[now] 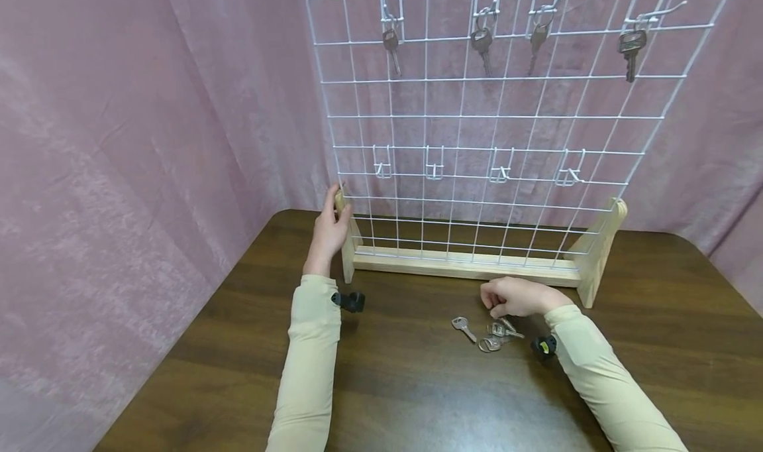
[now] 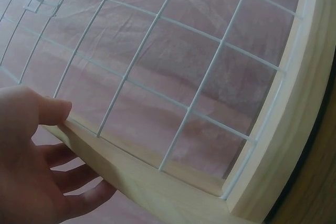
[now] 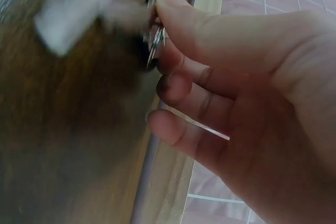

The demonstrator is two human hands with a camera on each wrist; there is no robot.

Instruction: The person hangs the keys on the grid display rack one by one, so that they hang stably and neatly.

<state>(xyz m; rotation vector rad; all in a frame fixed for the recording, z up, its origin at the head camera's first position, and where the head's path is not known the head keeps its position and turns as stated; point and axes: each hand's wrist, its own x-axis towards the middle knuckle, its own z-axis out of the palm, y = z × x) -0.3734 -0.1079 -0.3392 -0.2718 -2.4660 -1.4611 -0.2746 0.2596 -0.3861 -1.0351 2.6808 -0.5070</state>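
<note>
On the left, my left hand holds the wooden side post of the white wire rack. In the left wrist view the left hand has its thumb and fingers round the wooden edge. My right hand is over the small pile of keys in front of the rack. The right wrist view shows the right hand pinching a key ring between thumb and forefinger, with a blurred key beside it. A single key lies left of the pile.
Four keys, one of them a dark key, hang from the rack's upper hooks. Lower hooks, such as the leftmost hook, hold nothing. A wooden crossbar joins the posts on the brown table. Pink cloth hangs behind.
</note>
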